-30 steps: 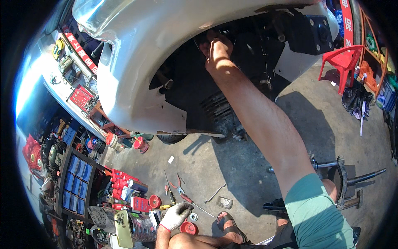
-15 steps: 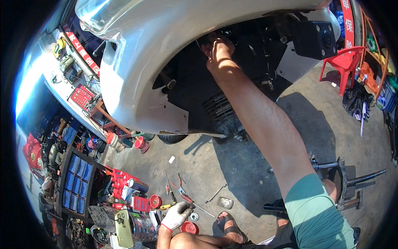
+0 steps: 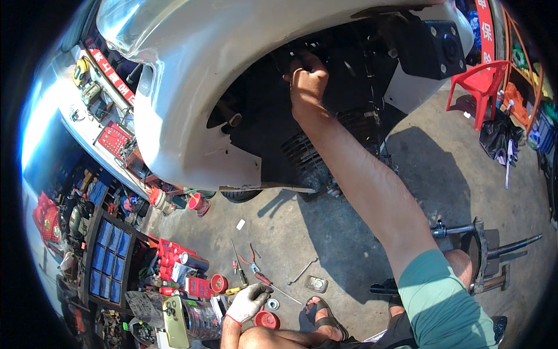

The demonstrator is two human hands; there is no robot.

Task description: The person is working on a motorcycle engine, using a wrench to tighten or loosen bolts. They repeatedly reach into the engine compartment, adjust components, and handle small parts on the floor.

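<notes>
Above me, my bare right hand [image 3: 308, 81] reaches up into the dark hollow under a white, curved vehicle body panel [image 3: 192, 139]. Its fingers are bent and closed among shadowed parts, and whatever they hold is hidden. Low in the picture, my left hand [image 3: 249, 302] wears a white glove with dark fingertips and rests by my knee. Its fingers lie loosely apart with nothing visible in them. Close to that glove lie a screwdriver with a red and black handle [image 3: 263, 278], a roll of tape [image 3: 272, 303] and a red round container [image 3: 267, 319].
On the concrete floor are pliers [image 3: 253, 264], a wrench [image 3: 303, 271] and a small metal tray [image 3: 316, 284]. A phone [image 3: 174, 320] lies at lower left near a blue-drawered cabinet [image 3: 108, 256]. A metal fork-like part [image 3: 479, 256] and a red chair [image 3: 479, 93] are at right.
My right hand has shifted slightly down within the hollow, and its wrist and forearm have turned a little. The view has moved slightly. My left hand stays in place.
</notes>
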